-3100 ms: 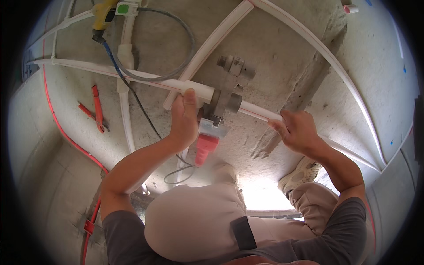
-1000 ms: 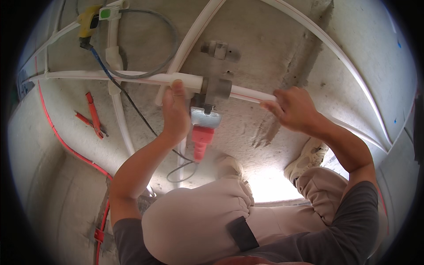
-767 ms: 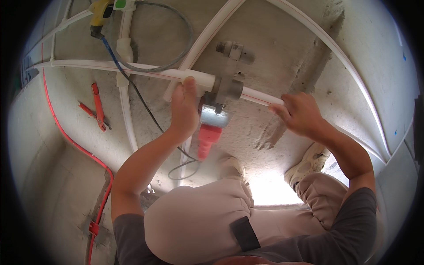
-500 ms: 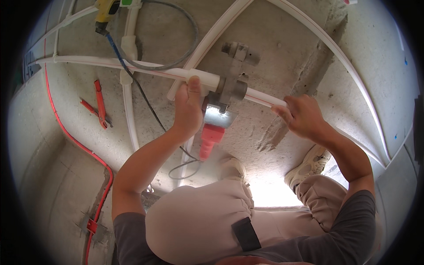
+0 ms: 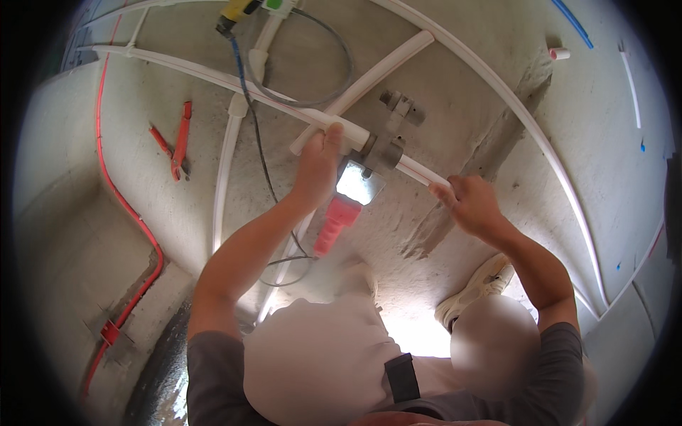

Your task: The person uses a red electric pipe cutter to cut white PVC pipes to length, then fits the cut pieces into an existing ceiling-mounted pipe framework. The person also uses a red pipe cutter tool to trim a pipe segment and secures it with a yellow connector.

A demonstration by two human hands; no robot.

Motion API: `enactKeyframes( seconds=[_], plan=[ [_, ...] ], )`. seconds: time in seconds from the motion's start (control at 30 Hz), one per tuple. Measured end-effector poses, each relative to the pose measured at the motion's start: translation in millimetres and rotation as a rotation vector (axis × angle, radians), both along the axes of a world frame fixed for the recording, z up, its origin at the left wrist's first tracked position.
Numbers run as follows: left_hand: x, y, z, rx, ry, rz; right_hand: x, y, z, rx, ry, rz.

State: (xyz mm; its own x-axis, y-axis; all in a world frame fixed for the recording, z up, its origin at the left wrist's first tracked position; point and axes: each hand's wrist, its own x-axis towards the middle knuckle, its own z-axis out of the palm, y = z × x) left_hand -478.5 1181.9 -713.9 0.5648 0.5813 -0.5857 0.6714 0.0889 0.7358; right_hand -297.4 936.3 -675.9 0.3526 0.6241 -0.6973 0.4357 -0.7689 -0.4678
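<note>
My left hand (image 5: pixel 318 165) is closed around a white tee fitting (image 5: pixel 353 133) at the end of a long white pipe (image 5: pixel 206 73). My right hand (image 5: pixel 472 206) grips a shorter white pipe (image 5: pixel 419 171) with a red stripe. Between the hands stands a pipe fusion welder (image 5: pixel 336 221) with a red handle and a bright, lit metal plate. The fitting and the short pipe meet its grey heating sockets (image 5: pixel 383 150) from opposite sides. How deep each one sits in its socket is hidden.
Red-handled pipe cutters (image 5: pixel 182 142) lie on the concrete floor at left. A yellow tool (image 5: pixel 236 11) and a looped cable (image 5: pixel 349 64) are at the top. White pipes (image 5: pixel 515 99) cross the floor, and a red conduit (image 5: pixel 138 220) runs down the left. My shoe (image 5: pixel 476 290) is nearby.
The view has shifted, and the surroundings sit differently in it. Both hands keep their grips. The short pipe shows less length between the socket and my right hand, which is closer to the welder.
</note>
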Motion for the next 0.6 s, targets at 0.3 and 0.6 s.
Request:
enactKeyframes(
  seconds=[0.3,0.6],
  plan=[
    [-105.6,-97.3,42.5,0.605,-0.05,-0.283,-7.1,-5.9,-1.1,0.025,-0.041,-0.031],
    [-89.0,-109.9,28.7,0.52,0.204,-0.039,-7.3,-6.8,3.4,0.013,-0.01,-0.06]
  ],
)
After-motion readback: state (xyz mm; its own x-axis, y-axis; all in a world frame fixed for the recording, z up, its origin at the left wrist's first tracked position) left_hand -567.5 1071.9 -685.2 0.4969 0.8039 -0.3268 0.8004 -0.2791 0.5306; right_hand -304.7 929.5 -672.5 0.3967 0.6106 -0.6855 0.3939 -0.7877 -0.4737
